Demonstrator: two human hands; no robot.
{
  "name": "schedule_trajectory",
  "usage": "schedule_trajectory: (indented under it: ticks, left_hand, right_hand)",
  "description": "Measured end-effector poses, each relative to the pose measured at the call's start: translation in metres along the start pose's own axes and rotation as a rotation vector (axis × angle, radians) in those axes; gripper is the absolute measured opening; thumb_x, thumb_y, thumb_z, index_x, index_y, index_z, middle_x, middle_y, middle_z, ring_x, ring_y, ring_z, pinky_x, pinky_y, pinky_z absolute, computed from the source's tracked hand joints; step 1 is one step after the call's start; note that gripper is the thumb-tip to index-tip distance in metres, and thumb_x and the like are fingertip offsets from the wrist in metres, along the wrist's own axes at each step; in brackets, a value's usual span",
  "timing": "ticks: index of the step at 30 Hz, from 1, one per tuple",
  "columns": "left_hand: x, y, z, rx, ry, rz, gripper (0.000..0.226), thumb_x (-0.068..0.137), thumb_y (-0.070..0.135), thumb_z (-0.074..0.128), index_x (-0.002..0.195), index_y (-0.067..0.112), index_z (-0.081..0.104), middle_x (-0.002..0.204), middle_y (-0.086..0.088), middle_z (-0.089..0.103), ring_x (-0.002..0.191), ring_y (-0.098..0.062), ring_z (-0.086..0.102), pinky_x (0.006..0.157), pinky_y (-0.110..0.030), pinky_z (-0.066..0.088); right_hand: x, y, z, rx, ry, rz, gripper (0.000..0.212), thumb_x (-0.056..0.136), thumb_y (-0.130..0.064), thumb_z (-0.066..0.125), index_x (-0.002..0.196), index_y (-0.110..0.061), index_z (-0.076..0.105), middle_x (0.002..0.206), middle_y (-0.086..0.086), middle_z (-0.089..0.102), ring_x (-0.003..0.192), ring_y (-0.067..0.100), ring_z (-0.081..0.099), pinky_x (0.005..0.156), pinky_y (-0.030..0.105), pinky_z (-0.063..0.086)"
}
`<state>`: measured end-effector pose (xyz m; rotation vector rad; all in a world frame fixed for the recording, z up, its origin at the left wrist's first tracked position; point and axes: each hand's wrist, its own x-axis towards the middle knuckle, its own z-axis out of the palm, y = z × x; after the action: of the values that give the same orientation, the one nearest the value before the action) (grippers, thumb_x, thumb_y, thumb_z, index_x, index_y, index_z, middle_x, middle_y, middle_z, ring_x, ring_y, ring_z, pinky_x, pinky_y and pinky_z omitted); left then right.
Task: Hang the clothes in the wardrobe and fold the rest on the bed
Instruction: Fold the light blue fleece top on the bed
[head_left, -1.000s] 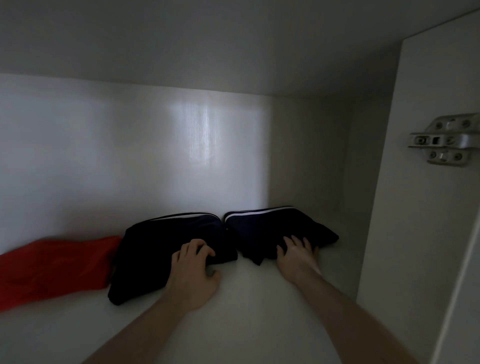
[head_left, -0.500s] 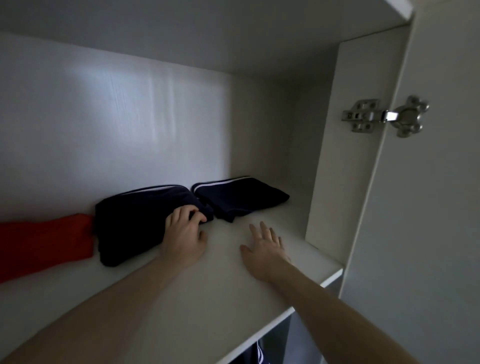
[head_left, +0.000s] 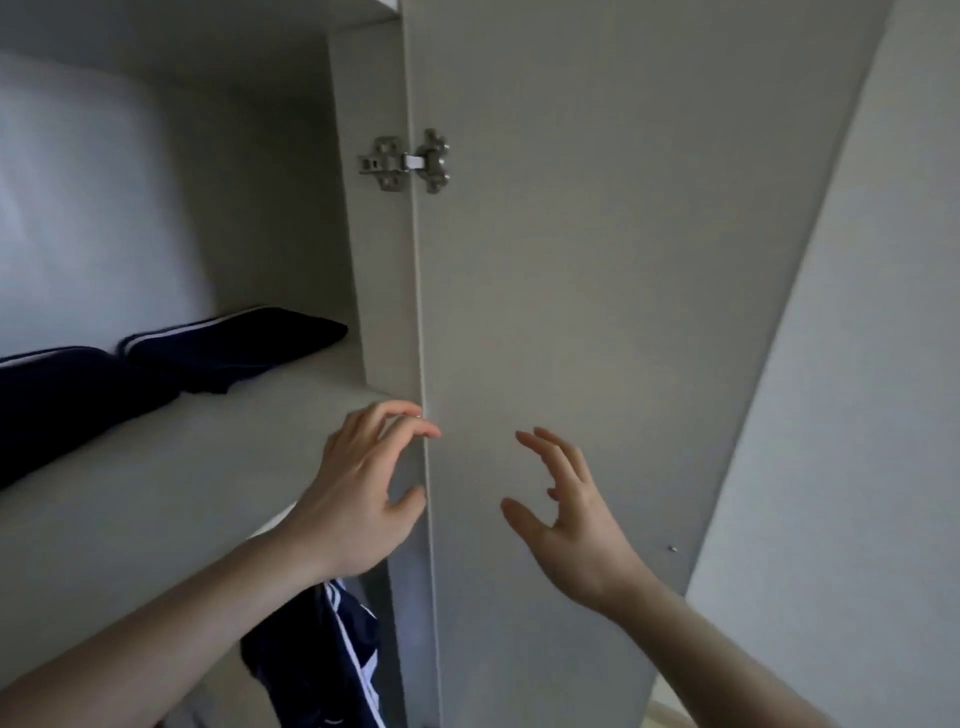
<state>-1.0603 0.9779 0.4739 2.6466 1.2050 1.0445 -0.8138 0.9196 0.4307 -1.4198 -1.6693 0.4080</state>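
Note:
Two folded dark navy garments lie on the wardrobe shelf (head_left: 156, 488): one (head_left: 67, 400) at the far left, one with white stripes (head_left: 234, 348) beside it toward the side panel. My left hand (head_left: 358, 499) hovers at the shelf's front right corner, fingers loosely curved and holding nothing, fingertips near the door's hinge edge. My right hand (head_left: 566, 509) is spread in front of the open wardrobe door (head_left: 623, 286), empty. A navy garment with white stripes (head_left: 322, 660) hangs below the shelf.
A metal hinge (head_left: 405, 162) joins the door to the wardrobe's side panel (head_left: 369, 260). A pale wall (head_left: 857, 415) runs along the right. A strip of light floor (head_left: 670, 714) shows at the bottom right.
Both hands have drawn back off the shelf and the folded garments, moving right toward the door. My view has swung right; the red garment is out of sight.

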Motion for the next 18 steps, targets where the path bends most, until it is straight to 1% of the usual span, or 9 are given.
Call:
schedule_trajectory:
  ticks: [2,4,6,9,11,13,15,17,18]
  left_hand:
    - [-0.007,0.051,0.028,-0.074,-0.062,0.053,0.050,0.075,0.027,0.063,0.125,0.032,0.056,0.138,0.012,0.042,0.133,-0.013,0.040,0.105,-0.031,0.030]
    - [-0.015,0.106,0.062,-0.140,-0.128,0.108,0.052,0.075,0.028,0.064,0.126,0.033,0.056,0.140,0.011,0.043,0.135,-0.014,0.041,0.109,-0.036,0.033]
    - [-0.024,0.163,0.099,-0.206,-0.185,0.147,0.054,0.075,0.029,0.065,0.128,0.033,0.056,0.142,0.011,0.043,0.137,-0.014,0.041,0.113,-0.039,0.034]
    - [-0.038,0.249,0.158,-0.304,-0.260,0.177,0.054,0.078,0.030,0.065,0.132,0.035,0.055,0.143,0.017,0.042,0.139,-0.008,0.037,0.114,-0.033,0.029]
    - [-0.049,0.303,0.197,-0.365,-0.315,0.211,0.054,0.085,0.028,0.069,0.135,0.039,0.051,0.146,0.025,0.037,0.141,0.000,0.030,0.113,-0.026,0.023]
    - [-0.061,0.357,0.233,-0.421,-0.381,0.257,0.055,0.089,0.026,0.071,0.137,0.043,0.048,0.148,0.031,0.032,0.142,0.008,0.022,0.112,-0.020,0.017]
    - [-0.072,0.408,0.262,-0.457,-0.468,0.309,0.055,0.091,0.027,0.070,0.138,0.044,0.046,0.149,0.033,0.029,0.141,0.013,0.017,0.111,-0.018,0.015]
    - [-0.082,0.458,0.287,-0.491,-0.542,0.363,0.055,0.091,0.028,0.069,0.139,0.045,0.047,0.150,0.033,0.029,0.141,0.013,0.017,0.112,-0.019,0.016]
    - [-0.086,0.484,0.299,-0.505,-0.576,0.394,0.055,0.091,0.029,0.069,0.139,0.044,0.047,0.150,0.032,0.029,0.142,0.011,0.018,0.113,-0.020,0.016]
  right_hand:
    - [-0.051,0.028,-0.050,-0.052,0.072,0.092,0.066,0.096,-0.038,0.068,0.152,-0.046,0.035,0.157,-0.027,0.027,0.143,0.000,0.037,0.118,0.039,0.041]
    - [-0.108,0.053,-0.097,-0.087,0.127,0.189,0.064,0.096,-0.040,0.067,0.150,-0.051,0.035,0.155,-0.031,0.027,0.140,-0.003,0.040,0.116,0.041,0.043]
    - [-0.167,0.074,-0.141,-0.121,0.160,0.268,0.061,0.097,-0.044,0.064,0.148,-0.056,0.033,0.154,-0.037,0.024,0.140,-0.007,0.038,0.116,0.040,0.043]
    - [-0.254,0.098,-0.205,-0.172,0.195,0.393,0.061,0.093,-0.057,0.058,0.147,-0.059,0.030,0.153,-0.042,0.021,0.141,-0.009,0.035,0.118,0.038,0.039]
    - [-0.310,0.113,-0.244,-0.201,0.241,0.472,0.063,0.089,-0.064,0.054,0.146,-0.061,0.029,0.152,-0.043,0.021,0.140,-0.010,0.035,0.118,0.036,0.038]
    - [-0.365,0.127,-0.280,-0.207,0.305,0.553,0.062,0.088,-0.061,0.056,0.145,-0.060,0.031,0.151,-0.042,0.024,0.141,-0.009,0.034,0.117,0.035,0.038]
    - [-0.417,0.137,-0.309,-0.203,0.371,0.638,0.060,0.091,-0.051,0.062,0.144,-0.058,0.034,0.149,-0.040,0.028,0.141,-0.007,0.036,0.116,0.033,0.040]
    - [-0.468,0.144,-0.337,-0.214,0.436,0.715,0.059,0.092,-0.043,0.066,0.144,-0.055,0.038,0.148,-0.037,0.031,0.137,-0.010,0.037,0.116,0.033,0.040]
    - [-0.493,0.146,-0.351,-0.225,0.471,0.752,0.059,0.092,-0.044,0.065,0.144,-0.054,0.038,0.147,-0.038,0.032,0.134,-0.013,0.038,0.116,0.032,0.040]
